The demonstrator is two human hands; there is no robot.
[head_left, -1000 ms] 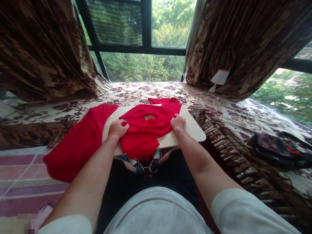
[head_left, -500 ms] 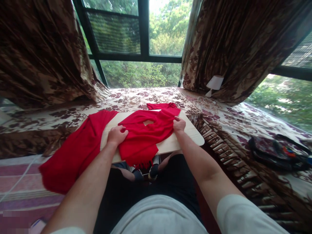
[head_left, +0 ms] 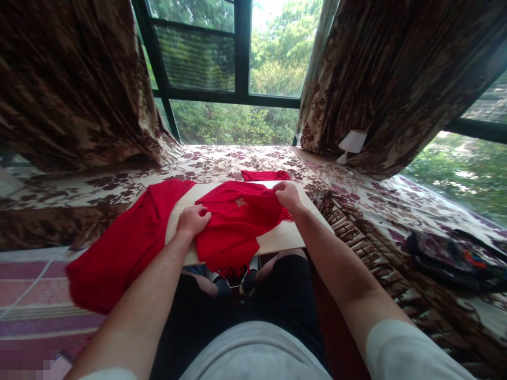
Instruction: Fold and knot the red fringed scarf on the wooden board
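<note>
A red scarf [head_left: 233, 227] with fringed ends lies folded over a pale wooden board-like tabletop [head_left: 283, 235] in front of me. A small gap in its folds shows the wood. My left hand [head_left: 194, 220] has its fingers curled on the scarf's left edge, pinching the fabric. At the far right of the scarf, my right hand [head_left: 287, 195] grips a folded part, slightly raised, with some fringe hanging just below it. Another red cloth [head_left: 130, 245] drapes over the table's left end and hangs down. A third red piece [head_left: 265, 176] lies behind the table's far edge.
A floral-covered ledge [head_left: 214, 158] runs below the window. On its right side stand a small white lamp [head_left: 352, 142] and a black bag [head_left: 447, 261]. A striped pink cover [head_left: 27, 285] spreads at lower left. My legs [head_left: 285, 285] are under the table's near edge.
My right hand has moved up and slightly left, drawing the scarf's right part inward; fringe now shows beneath it. My left hand keeps its place on the left edge.
</note>
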